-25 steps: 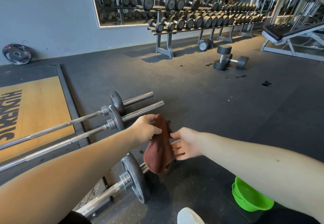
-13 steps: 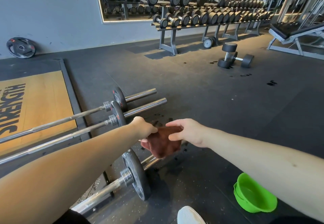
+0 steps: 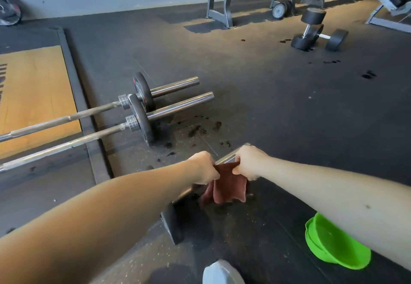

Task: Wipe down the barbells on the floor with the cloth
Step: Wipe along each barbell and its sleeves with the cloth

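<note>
**Cloth over the nearest sleeve, both hands gripping**

Head view: the left hand and the right hand are both curled into fists on the top edge of the reddish-brown cloth, pinching it from either side. The cloth hangs over the chrome sleeve of the nearest barbell, which lies on the floor and shows bare between the two fists. Its dark plate stands just below the left forearm. The two other barbells lie side by side further off, untouched by either hand.

What could go wrong, as I judge it:

- The bar rests on a round plate — a hard sideways pull on the cloth could set it rolling toward the white shoe.
- The cloth is held by its top edge alone, so it may bunch or slide off and leave the sleeve's underside unwiped.
- Dark wet spots mark the floor near the bars; stepping there could mean a slip.
- The green basin sits just under the right forearm — a drawn-back elbow could knock it. Whether it holds water I cannot tell.
</note>
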### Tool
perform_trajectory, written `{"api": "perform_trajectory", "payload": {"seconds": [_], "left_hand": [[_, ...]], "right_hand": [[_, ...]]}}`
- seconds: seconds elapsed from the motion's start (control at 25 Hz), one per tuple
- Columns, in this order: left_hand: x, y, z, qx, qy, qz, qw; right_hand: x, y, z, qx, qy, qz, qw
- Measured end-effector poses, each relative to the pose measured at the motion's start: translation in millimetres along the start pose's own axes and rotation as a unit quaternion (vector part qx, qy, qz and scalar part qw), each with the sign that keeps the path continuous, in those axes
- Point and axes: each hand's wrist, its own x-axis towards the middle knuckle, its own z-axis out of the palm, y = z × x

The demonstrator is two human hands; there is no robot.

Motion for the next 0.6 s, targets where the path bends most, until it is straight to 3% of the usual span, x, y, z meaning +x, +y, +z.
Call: {"api": "perform_trajectory", "payload": {"seconds": [0.24,0.36,0.48,0.6], "left_hand": [[99,-14,16,-0.053,0.101,-0.033,0.993],[124,-23,29,-0.079,0.13,-0.052,0.987],[136,-34,38,-0.051,0.067,-0.075,0.994],[132,-49,27,0.094,-0.038,-0.046,0.994]], "right_hand": [[107,15,41,0.165,0.126,0.07,0.976],[109,12,83,0.238,0.212,0.027,0.948],[99,7,128,0.063,0.197,-0.063,0.976],[113,16,139,-0.013,0.133,-0.091,0.987]]}}
